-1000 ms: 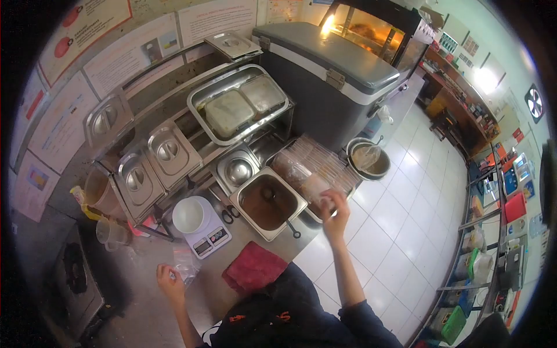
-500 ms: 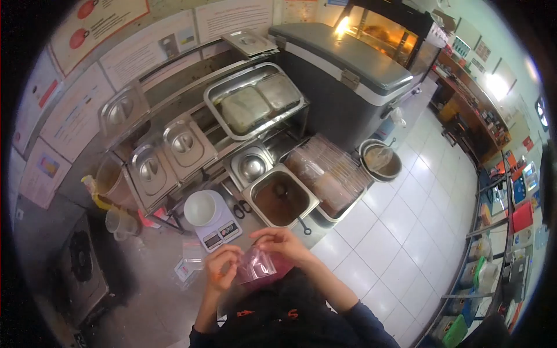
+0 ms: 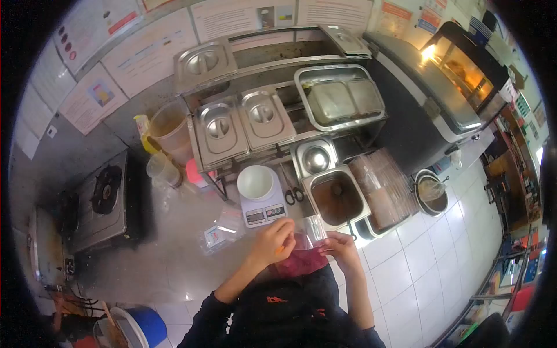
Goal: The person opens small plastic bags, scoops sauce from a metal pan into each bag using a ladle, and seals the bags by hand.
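Observation:
A small clear plastic bag (image 3: 314, 229) is stretched between my two hands, above the front edge of the counter. My left hand (image 3: 272, 242) is closed with its fingers pinching one side of the bag. The fingers of my right hand (image 3: 343, 250) grip the opposite lower corner. Just beyond them stands a kitchen scale (image 3: 264, 212) with a white bowl (image 3: 255, 182) on it. Black-handled scissors (image 3: 294, 196) lie beside the scale. More clear bags (image 3: 221, 231) rest flat on the counter, left of the scale.
A steel pan of brown sauce (image 3: 335, 202) with a ladle stands beyond my right hand. Stacked plastic-wrapped packs (image 3: 386, 191) lie right of it. Lidded steel pans (image 3: 217, 127) sit in a rack behind. A gas stove (image 3: 107, 191) is at the left, a bucket (image 3: 432, 194) at the right.
My view has turned left, so the counter sits further right in the picture. The bag is now held up and tilted, with my right hand lower on it and my left hand more closed.

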Motion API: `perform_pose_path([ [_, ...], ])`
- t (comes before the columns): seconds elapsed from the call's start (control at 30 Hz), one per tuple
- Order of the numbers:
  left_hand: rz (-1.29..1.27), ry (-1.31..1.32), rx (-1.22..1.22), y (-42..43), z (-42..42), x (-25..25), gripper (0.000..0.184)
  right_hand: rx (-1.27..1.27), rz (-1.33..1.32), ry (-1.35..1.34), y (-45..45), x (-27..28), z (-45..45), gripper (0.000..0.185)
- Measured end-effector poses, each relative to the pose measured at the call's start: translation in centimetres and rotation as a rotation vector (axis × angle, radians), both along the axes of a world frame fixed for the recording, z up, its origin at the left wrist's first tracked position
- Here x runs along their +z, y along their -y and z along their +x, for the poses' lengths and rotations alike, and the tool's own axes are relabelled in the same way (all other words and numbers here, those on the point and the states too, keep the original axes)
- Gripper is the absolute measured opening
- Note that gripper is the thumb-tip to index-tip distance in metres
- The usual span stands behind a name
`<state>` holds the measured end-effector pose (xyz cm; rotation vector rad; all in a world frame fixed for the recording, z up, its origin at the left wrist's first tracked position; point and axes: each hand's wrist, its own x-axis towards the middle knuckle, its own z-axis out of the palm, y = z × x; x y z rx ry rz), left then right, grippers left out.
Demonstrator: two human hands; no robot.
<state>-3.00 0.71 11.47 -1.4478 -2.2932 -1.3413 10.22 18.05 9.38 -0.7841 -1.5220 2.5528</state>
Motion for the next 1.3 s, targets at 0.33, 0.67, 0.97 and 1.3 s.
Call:
perform_pose_path([
  [0.33,-0.041,0.012,-0.118,-0.6,0.4,0.3,0.018,-0.161,0.448,-0.007,-0.4,0.2,-0.1,0.009],
  [0.67,-0.080,0.308,-0.174,-2.8,2.7,-1.1,0.019,-0.112,1.088,-0.011,1.8,0.8,-0.1,0.005],
  [0.97,-0.014,0.228,-0.106,-3.1,2.9,-1.7,0.013,0.069,1.120,0.032,4.2,1.5,-0.3,0.008],
  [1.3,-0.181,-0.004,0.161,-3.1,4.0,-1.7,0.018,-0.268,1.630,0.054,2.8,0.2,-0.5,0.013],
])
